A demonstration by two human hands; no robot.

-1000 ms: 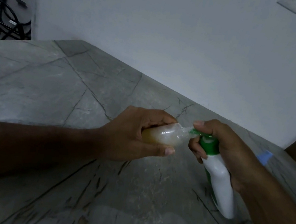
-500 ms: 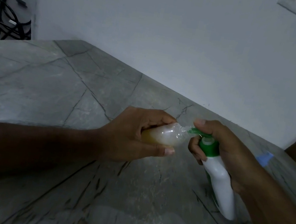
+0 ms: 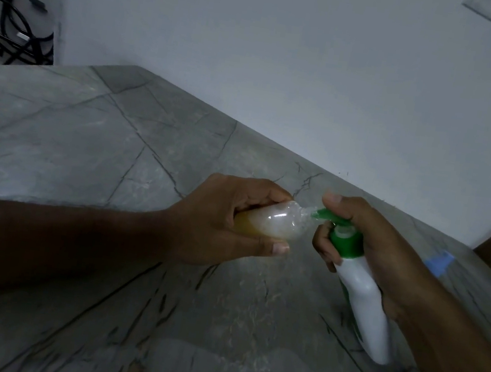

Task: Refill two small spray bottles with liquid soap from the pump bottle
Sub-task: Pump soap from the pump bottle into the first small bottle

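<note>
The left hand is wrapped around a small clear plastic spray bottle, its spray top off, which lies nearly on its side above the grey veined stone counter, with its open neck pointing right. The fingers curl over the top of it and the thumb presses underneath. Amber liquid soap pools in the lower end inside the palm, and the part nearer the neck looks frothy and pale. The right hand grips a white plastic pump bottle with a green collar and green pump head, tilted so that its base touches the counter at the lower right and its top leans left. The forefinger lies on top of the pump head, and the other fingers close around the green collar. The green spout meets the mouth of the clear bottle; whether soap is flowing cannot be told. A small light blue object lies on the counter just behind the right wrist, too blurred to identify. A plain white wall rises behind the counter.
</note>
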